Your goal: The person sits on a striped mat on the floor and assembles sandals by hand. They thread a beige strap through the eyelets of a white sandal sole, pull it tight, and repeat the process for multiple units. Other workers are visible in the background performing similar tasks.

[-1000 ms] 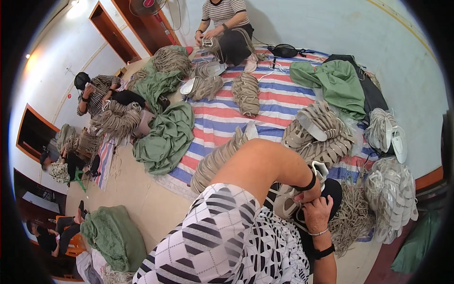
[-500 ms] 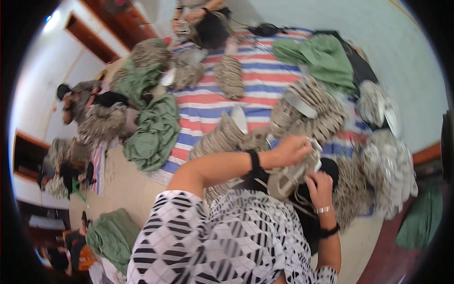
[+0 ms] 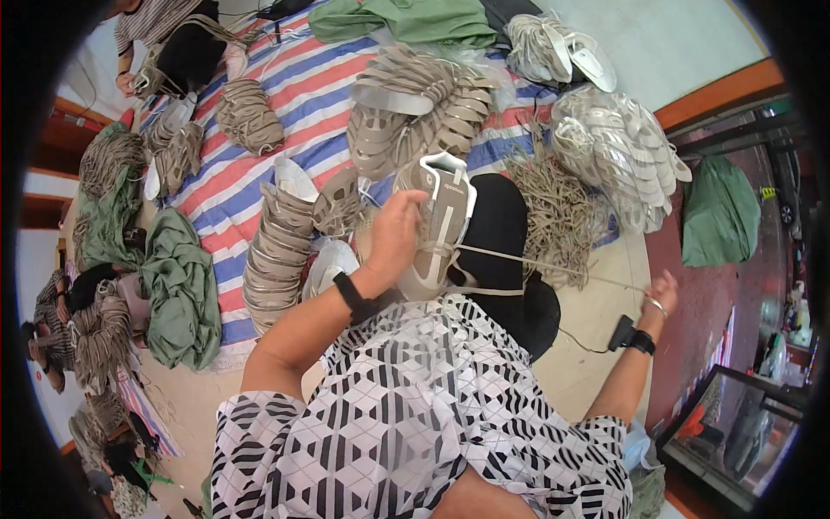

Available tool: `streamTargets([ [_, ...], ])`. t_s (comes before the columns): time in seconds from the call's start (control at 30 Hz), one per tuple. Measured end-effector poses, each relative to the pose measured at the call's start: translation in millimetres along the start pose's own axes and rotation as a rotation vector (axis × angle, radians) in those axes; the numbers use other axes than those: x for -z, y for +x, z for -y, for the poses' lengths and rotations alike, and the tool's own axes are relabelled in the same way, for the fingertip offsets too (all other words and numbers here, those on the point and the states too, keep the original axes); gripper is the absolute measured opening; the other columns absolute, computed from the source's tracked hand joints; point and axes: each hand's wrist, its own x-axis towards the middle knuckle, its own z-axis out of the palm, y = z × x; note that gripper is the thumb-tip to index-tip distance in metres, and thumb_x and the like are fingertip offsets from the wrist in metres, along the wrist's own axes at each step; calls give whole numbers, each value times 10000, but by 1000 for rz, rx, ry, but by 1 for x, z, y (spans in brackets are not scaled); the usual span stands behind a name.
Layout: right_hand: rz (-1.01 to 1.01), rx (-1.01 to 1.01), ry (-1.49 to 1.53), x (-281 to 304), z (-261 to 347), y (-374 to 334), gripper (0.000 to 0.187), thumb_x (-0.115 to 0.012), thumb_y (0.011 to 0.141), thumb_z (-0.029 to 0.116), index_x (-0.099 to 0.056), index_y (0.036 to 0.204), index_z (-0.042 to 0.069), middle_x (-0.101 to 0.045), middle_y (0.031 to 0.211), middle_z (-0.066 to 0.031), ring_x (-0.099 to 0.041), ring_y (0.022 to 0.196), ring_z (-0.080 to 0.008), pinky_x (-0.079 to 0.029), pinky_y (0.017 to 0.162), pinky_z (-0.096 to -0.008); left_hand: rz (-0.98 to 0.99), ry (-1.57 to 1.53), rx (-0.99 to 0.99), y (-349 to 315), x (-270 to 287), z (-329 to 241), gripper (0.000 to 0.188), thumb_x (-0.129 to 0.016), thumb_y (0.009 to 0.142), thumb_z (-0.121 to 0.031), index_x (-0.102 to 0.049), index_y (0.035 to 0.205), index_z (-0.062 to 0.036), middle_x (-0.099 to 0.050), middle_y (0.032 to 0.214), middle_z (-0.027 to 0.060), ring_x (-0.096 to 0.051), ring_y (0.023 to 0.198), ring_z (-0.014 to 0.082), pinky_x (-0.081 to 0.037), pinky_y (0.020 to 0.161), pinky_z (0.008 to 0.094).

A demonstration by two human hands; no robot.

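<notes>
My left hand [image 3: 396, 238] is closed on the side of a beige and white shoe upper [image 3: 443, 216], which stands toe toward me against my black-clad leg. From the shoe's front a beige shoelace [image 3: 553, 263] stretches almost straight out to the right. At its far end my right hand [image 3: 660, 298] has its fingers curled on the lace, well away from the shoe. Another lace length hangs in a loop below the shoe. A nested stack of beige uppers [image 3: 278, 251] lies left of my left forearm.
A striped red, white and blue sheet [image 3: 303, 104] covers the floor ahead. On it lie a bundle of uppers [image 3: 415, 112] and a heap of loose laces [image 3: 553, 216]. Bagged shoe parts [image 3: 618, 151] lie at right, near a green sack [image 3: 720, 212]. Other people sit at left.
My right hand has moved from beside the shoe far to the right, drawing the lace out straight. The shoe now stands more upright in my left hand. The whole view has swung to the right.
</notes>
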Motion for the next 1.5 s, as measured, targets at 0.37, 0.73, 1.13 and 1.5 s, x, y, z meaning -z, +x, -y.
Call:
streamTargets([
  [0.37, 1435, 110, -365, -213, -40, -235, 229, -449, 917, 216, -607, 909, 50, -667, 745, -60, -512, 463, -57, -345, 370, -197, 228, -90, 206, -28, 44, -16, 162, -544, 939, -123, -638, 955, 8, -648, 829, 23, -571, 742, 73, -468, 679, 212],
  [0.73, 1417, -80, -542, -252, -25, -263, 318, -457, 968, 264, -603, 1074, 3, -621, 667, -42, -543, 437, -78, -381, 363, -203, 310, 124, 123, -26, 37, -4, 173, -579, 850, -167, -567, 800, -2, -586, 739, 168, -573, 700, 323, -446, 639, 388],
  [1.13, 1603, -493, -528, -269, -55, -298, 327, -471, 944, 246, -580, 778, -13, -617, 563, -124, -542, 343, -149, -373, 286, -218, 276, 337, 205, -33, 30, -20, 194, -573, 851, -225, -554, 798, -39, -593, 763, 162, -586, 742, 349, -442, 620, 422],
  [1.5, 1635, -247, -633, -281, -59, -296, 374, -474, 944, 287, -590, 723, 9, -632, 580, -114, -597, 409, -176, -438, 334, -262, 298, 267, 33, -22, 38, -2, 147, -582, 842, -137, -567, 780, -4, -569, 687, 156, -549, 612, 265, -436, 583, 360],
])
